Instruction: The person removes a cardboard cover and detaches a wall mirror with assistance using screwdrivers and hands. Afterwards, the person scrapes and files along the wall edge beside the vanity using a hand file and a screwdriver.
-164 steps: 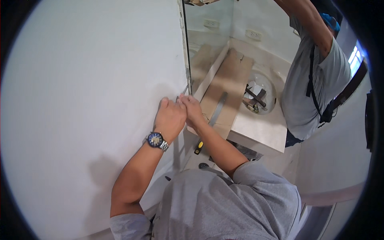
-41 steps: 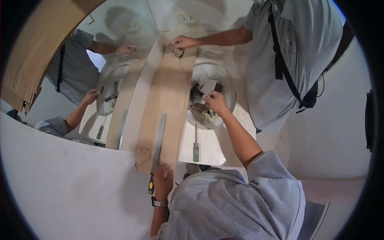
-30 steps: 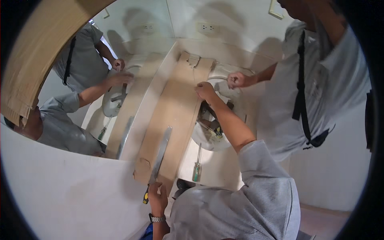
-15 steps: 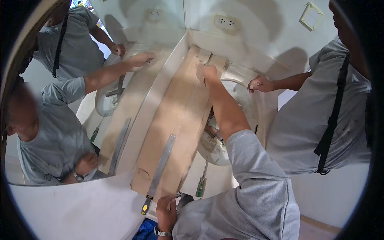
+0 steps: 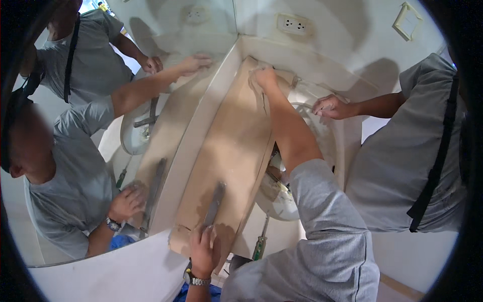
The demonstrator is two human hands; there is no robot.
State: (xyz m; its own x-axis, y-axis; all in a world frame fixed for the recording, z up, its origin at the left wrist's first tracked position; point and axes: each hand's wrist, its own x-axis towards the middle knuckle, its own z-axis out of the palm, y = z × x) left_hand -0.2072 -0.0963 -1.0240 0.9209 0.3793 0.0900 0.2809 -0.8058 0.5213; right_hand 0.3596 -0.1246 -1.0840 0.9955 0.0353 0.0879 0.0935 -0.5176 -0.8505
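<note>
The work in hand is positioning a cardboard sheet [image 5: 231, 156] over the vanity countertop [image 5: 352, 146], pressed flat along the backsplash below the wall mirror [image 5: 100, 126].

Taking the cardboard sheet as the reference:

- Left hand [image 5: 204, 249]: at the sheet's near end, fingers curled down on the sheet beside the handle end of a flat metal tool [image 5: 214, 204] that lies lengthwise on it. Whether the fingers enclose the handle cannot be told.
- Right hand [image 5: 264, 79]: at the far end, spread flat on the sheet, holding nothing.
- Round sink basin [image 5: 274, 201]: partly under the sheet's right edge.
- Green-handled screwdriver [image 5: 260, 245]: on the counter, just right of the near end.
- Co-worker's hand [image 5: 329, 106]: on the counter beyond the basin, well right of the far end.

Judgement: the next move calls for keeping both ends pinned. The person's own right forearm crosses the basin and hides that edge; the co-worker stands close alongside.
</note>
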